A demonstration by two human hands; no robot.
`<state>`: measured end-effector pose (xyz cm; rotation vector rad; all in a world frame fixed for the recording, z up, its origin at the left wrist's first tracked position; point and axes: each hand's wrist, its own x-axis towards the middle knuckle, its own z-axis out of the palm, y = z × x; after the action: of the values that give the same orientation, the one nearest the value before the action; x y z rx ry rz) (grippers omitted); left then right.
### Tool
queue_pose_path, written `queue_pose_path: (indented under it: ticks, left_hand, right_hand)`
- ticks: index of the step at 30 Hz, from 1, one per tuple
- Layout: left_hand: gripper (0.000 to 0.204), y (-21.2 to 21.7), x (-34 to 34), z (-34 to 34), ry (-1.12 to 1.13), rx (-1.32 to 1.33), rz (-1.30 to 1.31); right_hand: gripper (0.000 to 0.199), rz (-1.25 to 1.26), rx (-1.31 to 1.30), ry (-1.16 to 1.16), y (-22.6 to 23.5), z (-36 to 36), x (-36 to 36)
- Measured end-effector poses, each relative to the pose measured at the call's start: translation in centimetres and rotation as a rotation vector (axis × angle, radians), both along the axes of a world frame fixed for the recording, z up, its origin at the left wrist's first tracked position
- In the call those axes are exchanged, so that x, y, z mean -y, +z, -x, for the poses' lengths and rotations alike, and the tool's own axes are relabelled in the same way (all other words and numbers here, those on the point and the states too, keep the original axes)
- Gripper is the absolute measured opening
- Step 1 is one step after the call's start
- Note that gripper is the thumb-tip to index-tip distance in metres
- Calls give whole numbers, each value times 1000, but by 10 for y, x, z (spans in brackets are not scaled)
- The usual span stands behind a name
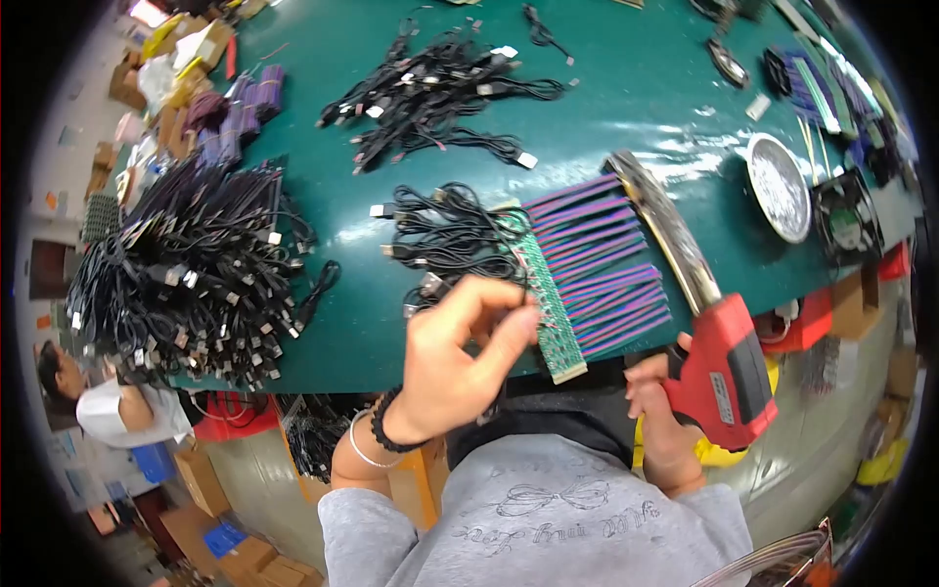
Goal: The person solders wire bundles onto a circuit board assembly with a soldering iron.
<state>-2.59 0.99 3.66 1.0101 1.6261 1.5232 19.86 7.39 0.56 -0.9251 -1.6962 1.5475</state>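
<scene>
My left hand (460, 357) is closed in a pinch at the left edge of a long green circuit board (550, 308). What its fingertips hold is too small to make out. Black USB cables (455, 230) lie bunched against that edge, while purple, blue and red ribbon wires (597, 259) fan out from the board's other side. Around a red and black pistol-grip tool (729, 377), my right hand (670, 421) is closed, partly hidden by the tool. A long metal bar (675, 235) runs from the tool's front end, right of the ribbon wires.
A big heap of black cables (196, 274) covers the left of the green table (626, 88). Another cable pile (440, 93) lies at the back. To the right stand a silver bowl (780, 186) and a small black fan (847, 217). A person (122, 406) sits at far left.
</scene>
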Motion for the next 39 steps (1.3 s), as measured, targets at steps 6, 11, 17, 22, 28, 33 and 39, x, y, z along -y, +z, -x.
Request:
queue_pose_path:
  ticks: [6,11,17,22,28,33,39]
  left_hand:
    - [12,-9,11,-29,-204,-243,44]
    - [10,-12,14,-34,-342,-372,-42]
    - [14,-20,18,-54,-167,-156,-42]
    - [15,-24,25,-53,-182,-201,-51]
    - [15,-27,24,-51,-128,-275,-146]
    - [21,-30,22,-49,-53,-411,-198]
    - [17,-24,15,-27,84,-781,-29]
  right_hand:
    - [19,184,119,59,23,24,-11]
    - [29,-125,151,54,8,30,-7]
    - [18,-32,114,205,9,26,-9]
    - [11,277,-109,289,19,27,-8]
    - [12,-107,83,334,12,23,-15]
    - [25,-122,116,85,-12,17,6]
    - [15,-90,356,-116,-15,-18,13]
